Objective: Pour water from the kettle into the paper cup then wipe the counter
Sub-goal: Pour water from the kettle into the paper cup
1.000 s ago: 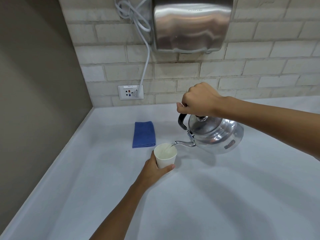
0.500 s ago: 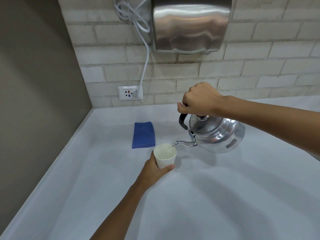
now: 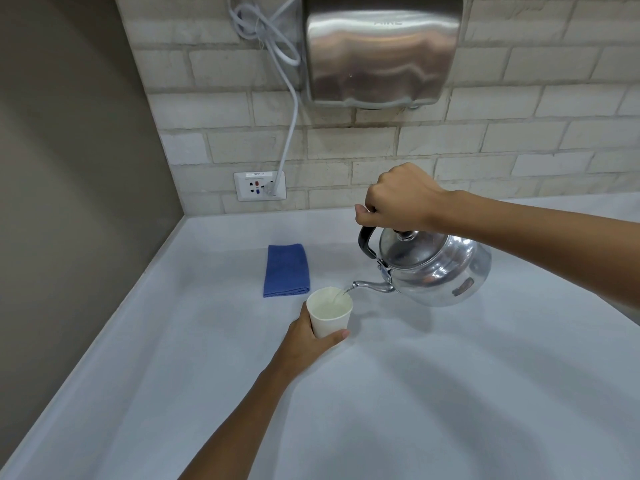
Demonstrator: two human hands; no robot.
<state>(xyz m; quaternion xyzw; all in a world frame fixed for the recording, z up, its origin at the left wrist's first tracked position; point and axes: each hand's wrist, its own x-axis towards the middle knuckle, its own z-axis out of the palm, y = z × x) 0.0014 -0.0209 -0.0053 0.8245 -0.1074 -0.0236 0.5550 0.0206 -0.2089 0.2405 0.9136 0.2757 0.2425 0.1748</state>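
The right hand is closed in a fist over the black handle of the kettle, knuckles up, the forearm reaching in from the right edge. It holds the steel kettle clear of the table, tilted so the thin spout points left and down over the rim of the paper cup. A thin stream of water runs from the spout tip into the cup, which already holds liquid well up its inside.

The left hand comes up from the bottom edge and wraps around the cup's lower half from the near-left side, thumb lying across the front, fingers curled behind; the cup stands upright on the table, a little left of its middle.

A small dark label sits low on the kettle's side, too blurred to read. The wall socket above the table's back edge bears a tiny strip that seems to read "90P-2". Faint lettering on the hand dryer cannot be made out.

A folded blue cloth lies flat on the table just behind the cup toward the back left corner, apart from both hands. A white cable hangs from beside the dryer down to the socket.
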